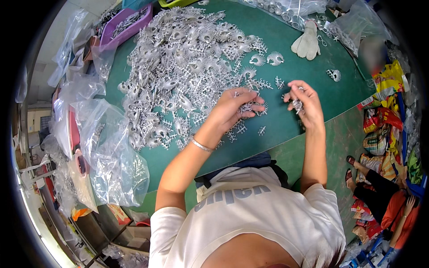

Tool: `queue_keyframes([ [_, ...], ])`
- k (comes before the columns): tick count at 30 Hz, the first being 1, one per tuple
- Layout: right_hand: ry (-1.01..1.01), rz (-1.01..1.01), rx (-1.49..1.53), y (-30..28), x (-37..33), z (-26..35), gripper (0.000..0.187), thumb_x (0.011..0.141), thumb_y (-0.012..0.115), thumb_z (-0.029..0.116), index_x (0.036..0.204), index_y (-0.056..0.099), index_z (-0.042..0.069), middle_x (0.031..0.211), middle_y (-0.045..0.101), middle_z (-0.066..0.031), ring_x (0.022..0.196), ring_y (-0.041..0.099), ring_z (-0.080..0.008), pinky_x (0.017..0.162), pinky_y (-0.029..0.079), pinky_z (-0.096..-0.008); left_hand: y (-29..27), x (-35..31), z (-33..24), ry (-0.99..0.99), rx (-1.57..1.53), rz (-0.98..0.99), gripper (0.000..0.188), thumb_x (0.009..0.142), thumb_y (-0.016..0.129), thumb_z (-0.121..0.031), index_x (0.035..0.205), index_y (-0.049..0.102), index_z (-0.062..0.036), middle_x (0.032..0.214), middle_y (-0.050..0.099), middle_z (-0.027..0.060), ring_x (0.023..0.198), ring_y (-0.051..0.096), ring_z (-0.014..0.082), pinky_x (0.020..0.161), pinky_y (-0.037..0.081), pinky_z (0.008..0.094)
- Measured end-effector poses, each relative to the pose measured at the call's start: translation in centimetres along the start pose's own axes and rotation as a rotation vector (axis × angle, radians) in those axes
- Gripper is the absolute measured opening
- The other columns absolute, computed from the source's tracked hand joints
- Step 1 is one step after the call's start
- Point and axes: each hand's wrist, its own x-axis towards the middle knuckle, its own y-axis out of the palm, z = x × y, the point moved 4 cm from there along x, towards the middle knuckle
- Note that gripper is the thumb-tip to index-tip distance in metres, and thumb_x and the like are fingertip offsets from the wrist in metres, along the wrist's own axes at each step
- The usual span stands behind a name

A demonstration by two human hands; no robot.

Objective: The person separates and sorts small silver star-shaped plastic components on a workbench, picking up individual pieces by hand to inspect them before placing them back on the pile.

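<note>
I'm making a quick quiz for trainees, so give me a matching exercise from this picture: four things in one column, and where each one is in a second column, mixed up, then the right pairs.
Things:
1. purple tray
2. white work glove
3. bracelet
4. clear plastic bags

Places:
A. on the left hand's wrist
B. far right of the green table, beyond the right hand
C. at the table's left edge
D. far left corner, behind the pile of silver metal parts

Pairs: 1-D, 2-B, 3-A, 4-C
</note>
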Motion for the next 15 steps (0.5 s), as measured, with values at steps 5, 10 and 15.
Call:
queue_keyframes([
  [5,-0.156,-0.164,-0.679,-2.1,1.6,1.2,0.018,0.079,0.064,0.009,0.096,0.064,0.002,0.067,0.058,-0.0052,0.056,0.056,-0.0144,0.048,0.043,-0.0254,-1.1,0.5,0.8,0.052,-0.057,-0.068,0.016,0.088,0.052,-0.008,0.1,0.056,0.0015,0.098,0.062,0.0152,0.073,0.063,0.0166,0.06,0.053,0.023],
  [10,-0.481,-0.147,-1.255,1.1,2.2,1.9,0.024,0.069,0.07,0.012,0.093,0.065,0.007,0.075,0.057,-0.013,0.066,0.056,-0.0295,0.061,0.045,-0.0364,-1.3,0.8,0.3,0.245,0.318,-0.144,0.017,0.087,0.055,-0.008,0.101,0.061,-0.0007,0.091,0.064,0.0101,0.066,0.058,0.01,0.056,0.048,0.0191],
  [15,-0.418,-0.088,-1.483,2.5,2.0,2.1,0.022,0.07,0.069,0.014,0.09,0.066,0.008,0.082,0.059,-0.0104,0.073,0.06,-0.0316,0.062,0.046,-0.0409,-3.4,1.4,-1.0,0.364,0.599,-0.261,0.012,0.082,0.06,-0.01,0.09,0.065,-0.0023,0.073,0.065,0.0076,0.059,0.056,0.0113,0.054,0.044,0.0217],
])
